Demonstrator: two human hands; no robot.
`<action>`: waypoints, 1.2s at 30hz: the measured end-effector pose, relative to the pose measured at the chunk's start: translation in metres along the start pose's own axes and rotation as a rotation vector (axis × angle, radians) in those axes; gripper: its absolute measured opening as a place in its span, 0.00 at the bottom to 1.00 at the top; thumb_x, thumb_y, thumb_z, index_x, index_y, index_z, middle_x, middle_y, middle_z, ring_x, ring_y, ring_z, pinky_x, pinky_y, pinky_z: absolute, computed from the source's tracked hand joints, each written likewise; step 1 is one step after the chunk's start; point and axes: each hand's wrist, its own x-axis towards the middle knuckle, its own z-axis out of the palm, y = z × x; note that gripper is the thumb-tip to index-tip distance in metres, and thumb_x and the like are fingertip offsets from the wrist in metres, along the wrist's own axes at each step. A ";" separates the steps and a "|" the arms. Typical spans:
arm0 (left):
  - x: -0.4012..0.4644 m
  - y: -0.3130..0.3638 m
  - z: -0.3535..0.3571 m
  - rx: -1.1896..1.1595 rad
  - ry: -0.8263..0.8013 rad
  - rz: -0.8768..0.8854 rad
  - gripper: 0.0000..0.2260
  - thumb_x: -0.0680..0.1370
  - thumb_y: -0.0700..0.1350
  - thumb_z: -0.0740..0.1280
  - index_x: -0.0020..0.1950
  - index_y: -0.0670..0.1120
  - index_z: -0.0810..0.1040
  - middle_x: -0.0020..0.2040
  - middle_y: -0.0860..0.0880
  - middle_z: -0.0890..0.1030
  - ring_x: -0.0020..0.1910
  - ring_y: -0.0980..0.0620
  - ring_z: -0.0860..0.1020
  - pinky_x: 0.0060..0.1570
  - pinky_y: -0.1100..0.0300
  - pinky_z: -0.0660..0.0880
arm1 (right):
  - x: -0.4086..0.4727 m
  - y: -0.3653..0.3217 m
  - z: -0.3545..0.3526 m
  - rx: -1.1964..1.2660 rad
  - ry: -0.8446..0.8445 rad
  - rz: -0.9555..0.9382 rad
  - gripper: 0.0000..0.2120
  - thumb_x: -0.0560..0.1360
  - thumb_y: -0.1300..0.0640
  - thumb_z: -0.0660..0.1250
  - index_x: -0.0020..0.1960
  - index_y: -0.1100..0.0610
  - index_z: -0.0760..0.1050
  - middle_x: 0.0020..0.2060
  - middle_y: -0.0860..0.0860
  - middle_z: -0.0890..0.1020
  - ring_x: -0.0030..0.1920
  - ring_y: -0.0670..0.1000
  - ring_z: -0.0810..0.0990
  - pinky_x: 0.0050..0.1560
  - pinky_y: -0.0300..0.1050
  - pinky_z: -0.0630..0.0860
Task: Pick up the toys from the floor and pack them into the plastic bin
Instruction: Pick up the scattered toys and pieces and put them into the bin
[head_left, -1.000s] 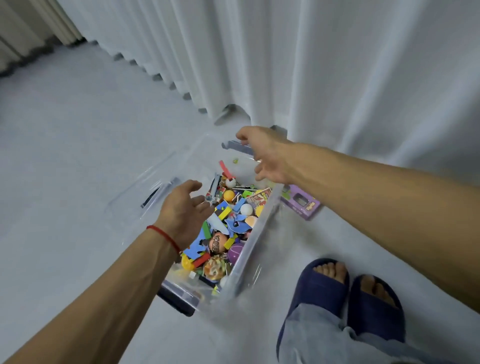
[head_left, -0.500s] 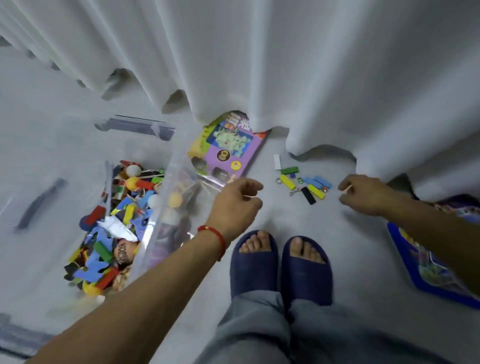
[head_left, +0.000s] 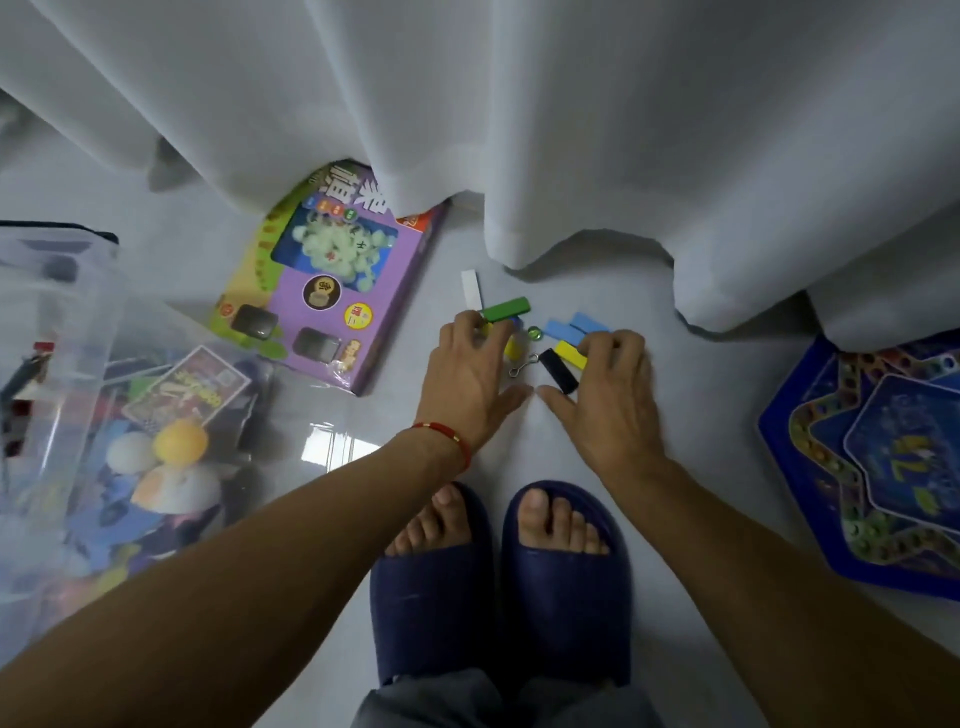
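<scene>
Toy blocks (head_left: 540, 332) on floor; left hand (head_left: 470, 371) & right hand (head_left: 605, 387) fingers curl over them, grip unclear.

A pale grey floor (head_left: 701, 415) carries a clear plastic bin (head_left: 67, 322) of toys at the frame's left edge and a purple game box (head_left: 332, 291) at upper centre, partly under a white curtain. Small coloured blocks (head_left: 558, 343) lie scattered at centre, a blue star-shaped game board (head_left: 883, 467) at right, and two navy slippers (head_left: 498, 587) at bottom centre.
</scene>
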 end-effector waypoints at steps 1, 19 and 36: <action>0.002 0.001 0.004 0.010 0.020 0.010 0.31 0.71 0.54 0.76 0.71 0.47 0.70 0.66 0.40 0.69 0.61 0.41 0.70 0.59 0.50 0.74 | 0.001 0.000 0.002 0.013 0.010 0.002 0.31 0.71 0.44 0.75 0.65 0.58 0.67 0.63 0.59 0.67 0.59 0.57 0.72 0.55 0.48 0.76; 0.004 -0.007 0.009 -0.174 -0.015 0.059 0.13 0.73 0.41 0.75 0.55 0.43 0.80 0.58 0.42 0.74 0.45 0.50 0.73 0.47 0.63 0.72 | 0.018 -0.013 -0.017 -0.075 -0.357 -0.123 0.20 0.76 0.50 0.70 0.61 0.57 0.66 0.54 0.58 0.71 0.45 0.54 0.70 0.43 0.46 0.67; 0.004 -0.008 0.010 0.042 -0.106 0.131 0.12 0.80 0.47 0.68 0.58 0.41 0.74 0.52 0.44 0.72 0.41 0.48 0.74 0.44 0.56 0.75 | -0.031 0.037 -0.058 1.803 -0.766 0.386 0.15 0.67 0.51 0.54 0.48 0.57 0.70 0.39 0.56 0.73 0.32 0.53 0.69 0.24 0.40 0.62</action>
